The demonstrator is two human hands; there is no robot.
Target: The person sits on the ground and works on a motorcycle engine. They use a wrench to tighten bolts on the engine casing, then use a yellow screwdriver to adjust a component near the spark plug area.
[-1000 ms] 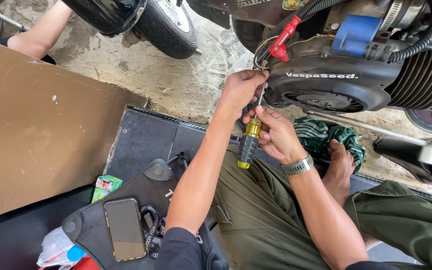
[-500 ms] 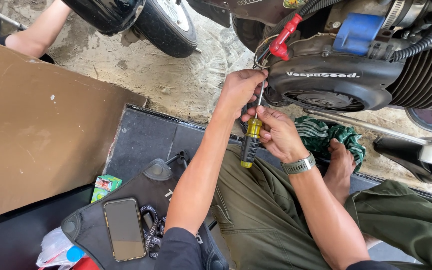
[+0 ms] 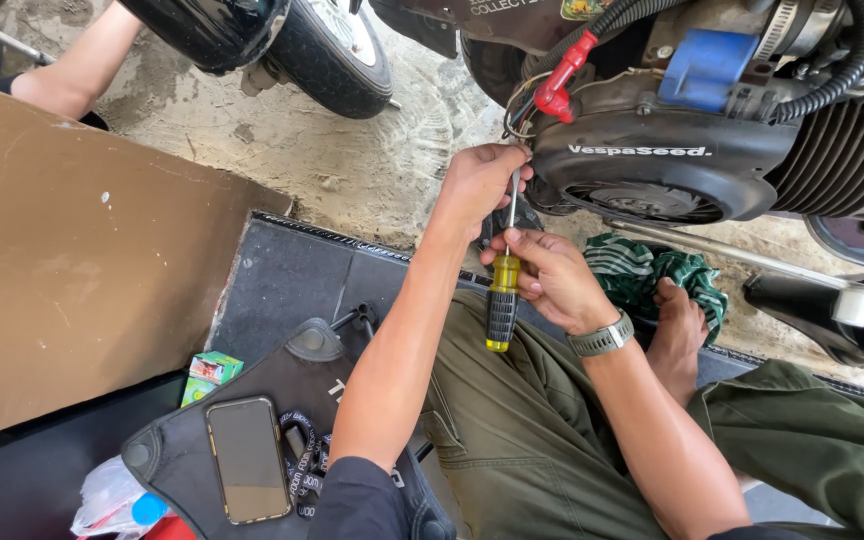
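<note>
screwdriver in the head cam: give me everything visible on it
The screwdriver has a translucent yellow handle with a black ribbed grip and a yellow butt cap, plus a thin bright metal shaft. It stands nearly upright, butt down over the person's lap, shaft pointing up toward the dark engine cover. The right hand wraps the handle's upper part; the left hand closes around the top of the shaft, hiding the tip.

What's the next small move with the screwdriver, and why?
Probably steady the tip, then turn. The right hand grips the yellow-and-black screwdriver by its handle top, the left hand pinches the shaft near the black engine cover, and the tip is hidden.
</note>
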